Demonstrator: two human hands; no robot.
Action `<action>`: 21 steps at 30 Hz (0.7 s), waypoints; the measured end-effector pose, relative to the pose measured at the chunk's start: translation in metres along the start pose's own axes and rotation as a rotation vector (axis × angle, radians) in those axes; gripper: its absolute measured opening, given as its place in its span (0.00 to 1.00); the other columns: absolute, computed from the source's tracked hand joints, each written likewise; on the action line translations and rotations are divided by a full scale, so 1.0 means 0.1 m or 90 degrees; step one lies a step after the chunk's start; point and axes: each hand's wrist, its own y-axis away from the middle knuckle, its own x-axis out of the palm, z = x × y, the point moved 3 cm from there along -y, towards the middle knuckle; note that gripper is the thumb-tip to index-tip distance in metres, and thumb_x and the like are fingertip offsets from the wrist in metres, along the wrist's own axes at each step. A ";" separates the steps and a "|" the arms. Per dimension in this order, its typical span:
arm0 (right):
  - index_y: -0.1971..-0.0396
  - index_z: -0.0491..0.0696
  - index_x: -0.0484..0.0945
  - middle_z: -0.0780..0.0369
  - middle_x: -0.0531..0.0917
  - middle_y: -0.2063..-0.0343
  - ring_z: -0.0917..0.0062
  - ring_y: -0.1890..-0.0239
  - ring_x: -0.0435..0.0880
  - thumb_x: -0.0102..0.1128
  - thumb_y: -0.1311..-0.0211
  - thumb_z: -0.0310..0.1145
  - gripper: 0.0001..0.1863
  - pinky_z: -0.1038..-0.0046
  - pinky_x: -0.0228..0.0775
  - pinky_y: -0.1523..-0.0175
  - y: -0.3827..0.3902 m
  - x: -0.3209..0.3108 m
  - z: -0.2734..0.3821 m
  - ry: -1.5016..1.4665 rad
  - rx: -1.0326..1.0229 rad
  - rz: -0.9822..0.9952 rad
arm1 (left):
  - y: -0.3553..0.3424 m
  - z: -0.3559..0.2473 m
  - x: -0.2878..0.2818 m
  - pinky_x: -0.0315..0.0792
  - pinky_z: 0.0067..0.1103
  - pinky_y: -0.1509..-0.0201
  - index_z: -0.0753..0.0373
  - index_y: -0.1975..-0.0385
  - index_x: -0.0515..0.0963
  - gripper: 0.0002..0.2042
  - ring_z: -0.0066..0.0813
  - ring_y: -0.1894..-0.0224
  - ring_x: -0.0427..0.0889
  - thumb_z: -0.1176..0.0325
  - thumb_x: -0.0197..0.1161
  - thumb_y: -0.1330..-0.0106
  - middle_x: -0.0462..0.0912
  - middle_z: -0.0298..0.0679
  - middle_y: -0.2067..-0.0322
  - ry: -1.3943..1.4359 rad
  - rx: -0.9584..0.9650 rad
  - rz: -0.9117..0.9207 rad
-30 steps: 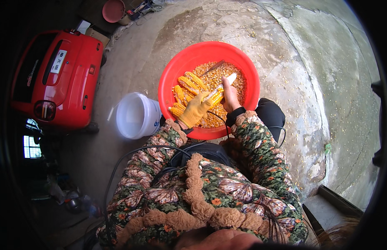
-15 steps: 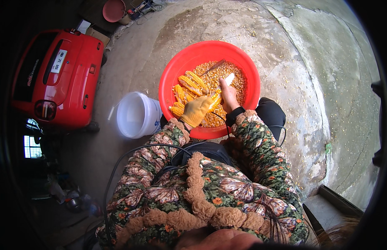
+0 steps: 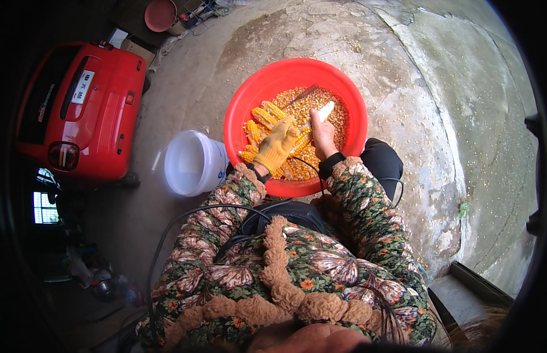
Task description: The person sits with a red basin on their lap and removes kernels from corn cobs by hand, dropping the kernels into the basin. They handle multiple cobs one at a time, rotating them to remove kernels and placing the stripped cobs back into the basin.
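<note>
A corn cob (image 3: pixel 301 142) is clasped by the yellow-gloved left hand (image 3: pixel 277 146) inside the red basin (image 3: pixel 350 94). A pale tool (image 3: pixel 325 111) is gripped by the bare right hand (image 3: pixel 323 136), pointing toward one o'clock. A white bucket (image 3: pixel 192 163) stands just beside the basin at eight o'clock.

Both hands are in the basin (image 3: pixel 238 112), on the corn. The left hand (image 3: pixel 276 147) lies just left of the right hand (image 3: pixel 321 136). A cob (image 3: pixel 303 140) sits between their fingers. More cobs (image 3: pixel 263 117) lie left of the fingers, kernels (image 3: pixel 338 120) beyond them. A bucket (image 3: pixel 194 163) stands further left.
</note>
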 end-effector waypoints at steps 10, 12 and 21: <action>0.77 0.40 0.81 0.59 0.81 0.81 0.74 0.78 0.78 0.61 0.43 0.50 0.24 0.68 0.68 0.68 0.00 0.03 -0.09 0.024 0.006 -0.018 | 0.00 -0.27 0.07 0.71 0.43 0.66 0.61 0.60 0.73 0.20 0.56 0.68 0.79 0.48 0.54 0.36 0.80 0.53 0.74 -0.197 -0.169 0.163; 0.79 0.40 0.81 0.60 0.80 0.83 0.75 0.79 0.77 0.61 0.45 0.49 0.23 0.68 0.67 0.70 0.02 0.02 -0.08 0.043 0.021 -0.017 | 0.02 -0.22 0.10 0.71 0.43 0.66 0.62 0.64 0.74 0.20 0.56 0.68 0.79 0.48 0.53 0.35 0.80 0.53 0.75 -0.173 -0.152 0.135; 0.85 0.49 0.71 0.70 0.64 0.92 0.84 0.92 0.60 0.60 0.42 0.50 0.22 0.76 0.47 0.86 0.06 0.09 -0.09 0.009 -0.009 0.006 | 0.09 0.05 0.20 0.73 0.37 0.68 0.61 0.68 0.75 0.08 0.48 0.69 0.80 0.66 0.51 0.35 0.79 0.47 0.74 -0.196 0.099 0.050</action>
